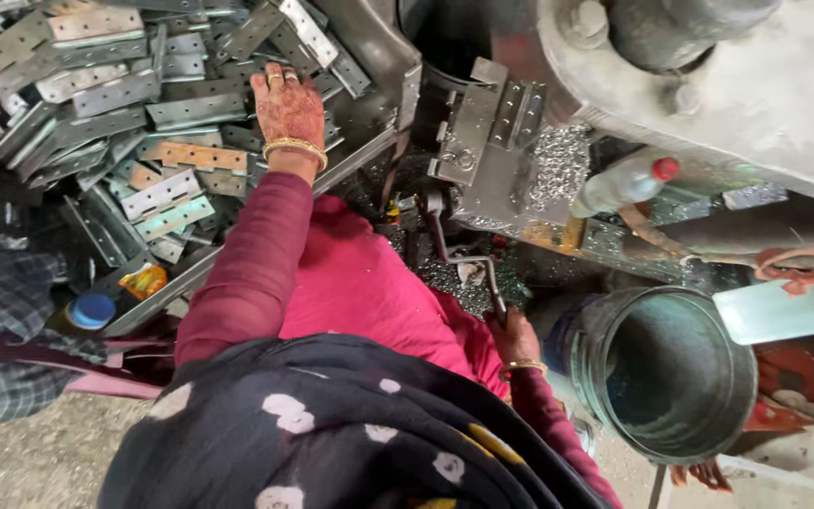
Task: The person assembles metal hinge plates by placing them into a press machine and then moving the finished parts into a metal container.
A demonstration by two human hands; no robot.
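Hinges [157, 113], flat punched steel plates heaped in a tray [369, 113], lay under the left hand [286, 108], its fingers spread flat on them; stiff, sharp-edged and probably oily, best pinched by the long edges, while the right hand [514, 337] wrapped a thin lever [468, 256].

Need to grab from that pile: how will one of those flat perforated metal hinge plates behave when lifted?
Probably stiff: the hinge plates lie flat and unbent under the left hand. Likely hefty for their size, being bare metal. They overlap loosely in the tray, so neighbours may slide.
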